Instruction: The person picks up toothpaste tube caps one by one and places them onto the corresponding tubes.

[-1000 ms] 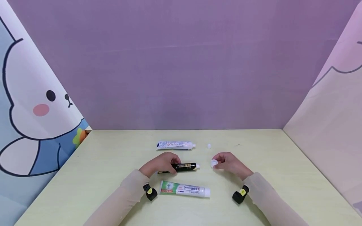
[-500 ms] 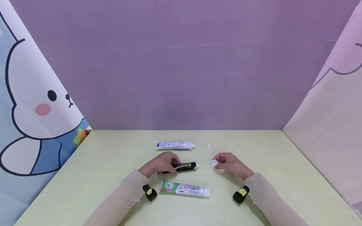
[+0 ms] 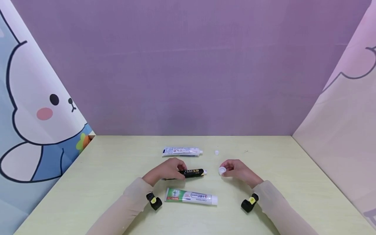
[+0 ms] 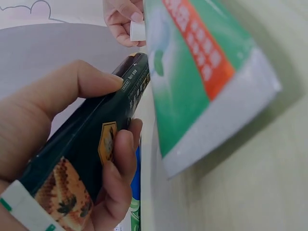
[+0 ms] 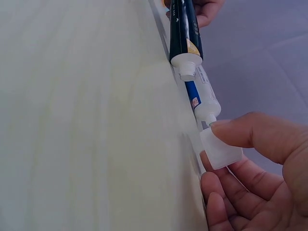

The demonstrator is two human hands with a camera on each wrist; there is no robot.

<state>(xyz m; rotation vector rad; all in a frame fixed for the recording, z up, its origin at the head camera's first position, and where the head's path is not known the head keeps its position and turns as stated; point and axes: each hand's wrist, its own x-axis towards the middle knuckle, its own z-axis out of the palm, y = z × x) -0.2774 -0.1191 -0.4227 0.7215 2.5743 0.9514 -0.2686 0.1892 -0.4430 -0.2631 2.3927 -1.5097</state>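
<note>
My left hand (image 3: 170, 168) grips a black toothpaste tube (image 3: 194, 173) around its body, thumb on one side and curled fingers on the other. The tube's bare white nozzle (image 5: 187, 73) points toward my right hand (image 3: 239, 170). That hand pinches a white screw cap (image 3: 222, 170) between thumb and fingers, a short gap away from the nozzle. In the right wrist view the cap (image 5: 221, 150) appears translucent. Nearer to me lies a green and white toothpaste tube (image 3: 191, 197) with its white cap on.
Behind the black tube lies a white and blue toothpaste tube (image 3: 182, 151) with an uncapped nozzle. A small white cap (image 3: 216, 152) stands to its right on the pale table (image 3: 117, 150). A purple backdrop (image 3: 188, 81) rises at the table's far edge, with printed side panels.
</note>
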